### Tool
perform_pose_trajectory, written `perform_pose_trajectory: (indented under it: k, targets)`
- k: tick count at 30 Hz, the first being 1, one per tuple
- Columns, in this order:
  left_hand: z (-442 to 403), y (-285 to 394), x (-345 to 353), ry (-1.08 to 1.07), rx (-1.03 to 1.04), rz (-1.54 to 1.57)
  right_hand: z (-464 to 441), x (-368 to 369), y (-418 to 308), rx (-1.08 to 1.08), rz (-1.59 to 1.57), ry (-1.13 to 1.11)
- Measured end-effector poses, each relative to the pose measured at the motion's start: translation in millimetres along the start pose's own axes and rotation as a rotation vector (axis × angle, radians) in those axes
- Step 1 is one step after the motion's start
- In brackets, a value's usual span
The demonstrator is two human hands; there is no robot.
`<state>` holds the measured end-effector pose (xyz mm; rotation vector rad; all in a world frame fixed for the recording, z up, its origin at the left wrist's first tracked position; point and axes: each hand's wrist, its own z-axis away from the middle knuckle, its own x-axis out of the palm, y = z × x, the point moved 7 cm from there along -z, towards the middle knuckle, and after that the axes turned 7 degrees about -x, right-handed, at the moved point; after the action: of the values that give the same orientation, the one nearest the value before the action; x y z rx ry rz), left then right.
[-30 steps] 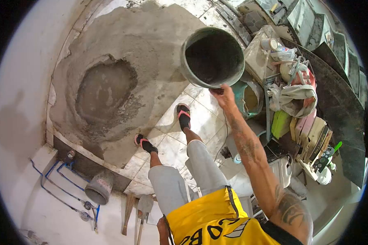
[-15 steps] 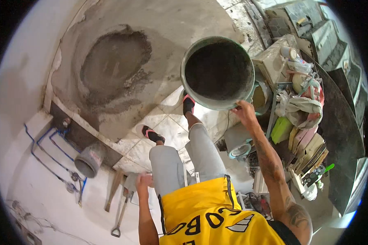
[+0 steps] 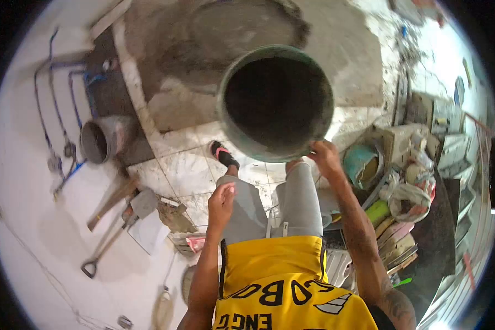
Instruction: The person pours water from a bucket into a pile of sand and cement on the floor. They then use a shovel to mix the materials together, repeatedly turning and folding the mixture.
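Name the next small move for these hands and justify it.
Probably bring the left hand to the near rim of the bucket to steady it. Only the right hand grips the bucket, at its near right edge, so it could tip, while the left hand looks empty and is apart from it.

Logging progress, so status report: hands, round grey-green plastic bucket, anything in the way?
Right hand gripping round grey-green plastic bucket; left hand empty. Bucket raised, mouth toward camera. Nothing visibly blocking; bucket hides right foot.
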<state>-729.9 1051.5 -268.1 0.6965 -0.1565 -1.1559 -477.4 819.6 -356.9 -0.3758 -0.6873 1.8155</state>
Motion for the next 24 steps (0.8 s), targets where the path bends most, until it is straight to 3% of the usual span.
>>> perform_pose_trajectory:
  k: [4,5,7,9,12,15,19,21,24]
  targets:
    - [19.1,-138.0,-108.7,0.193,-0.005,0.133,-4.1,101.1,-24.1,-0.051,-0.005,-0.131]
    - [30.7,-140.7,-134.3,0.238,-0.044,0.168,-9.8,130.8,-18.0,-0.051,0.022,-0.178]
    - [48.5,-179.7,-176.3,0.319,-0.139,0.273,-12.0,195.2,6.5,-0.118,0.209,-0.263]
    - [58.5,-231.0,-202.0,0.384,-0.143,0.345,-30.3,256.7,63.6,-0.035,0.120,-0.255]
    - [93.3,-286.0,-228.8,0.466,-0.170,0.397,-10.7,341.2,94.2,-0.003,0.220,-0.360]
    - [117.8,-347.0,-215.7,0.485,-0.302,0.574,-36.1,372.1,123.0,0.014,0.291,-0.447]
    - [153.3,-412.9,-165.7,0.438,-0.449,0.429,-62.4,447.8,166.9,0.066,0.470,-0.499]
    - [175.2,-412.5,-141.6,0.443,-0.484,0.669,-50.9,500.0,204.5,0.181,0.676,-0.415]
    - [207.0,-440.2,-80.8,0.403,-0.580,0.891,-55.8,563.0,281.5,-0.026,1.069,-0.510]
